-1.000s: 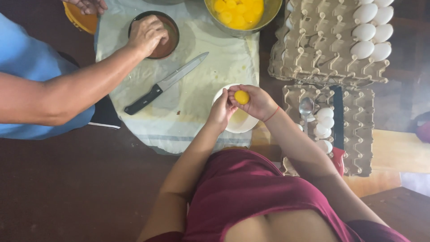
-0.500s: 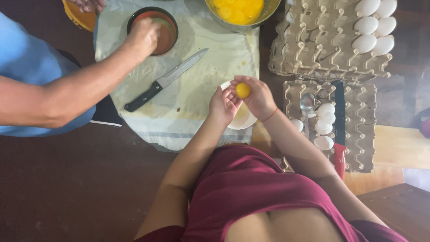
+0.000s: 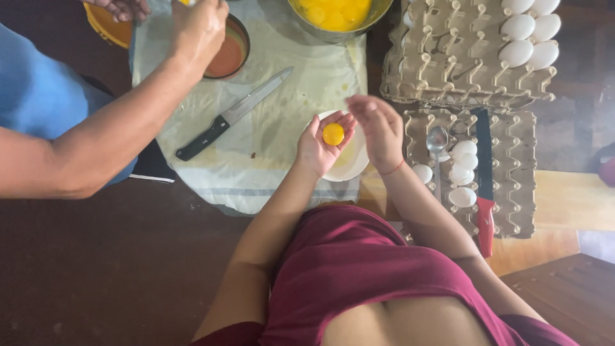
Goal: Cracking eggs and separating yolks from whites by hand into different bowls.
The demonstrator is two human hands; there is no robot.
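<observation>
My left hand (image 3: 318, 146) is cupped palm up with a round yellow egg yolk (image 3: 333, 134) resting in its fingers, right above a small white bowl (image 3: 349, 166). Just to the right, my right hand (image 3: 378, 127) hovers with fingers spread and nothing in it. Both hands are over a pale plastic sheet (image 3: 269, 122) spread on the dark table.
A metal bowl of yolks (image 3: 333, 16) stands at the top. A black-handled knife (image 3: 234, 114) lies on the sheet. Egg trays (image 3: 461, 70) with white eggs (image 3: 525, 38), a spoon (image 3: 437, 142) and a red-handled knife (image 3: 485, 186) are at right. Another person's arm (image 3: 128, 122) reaches to a dark bowl (image 3: 227, 51).
My right hand has let go of the yolk and drawn away to the right, leaving it in my left palm. The other person's hand lifted up from the dark bowl.
</observation>
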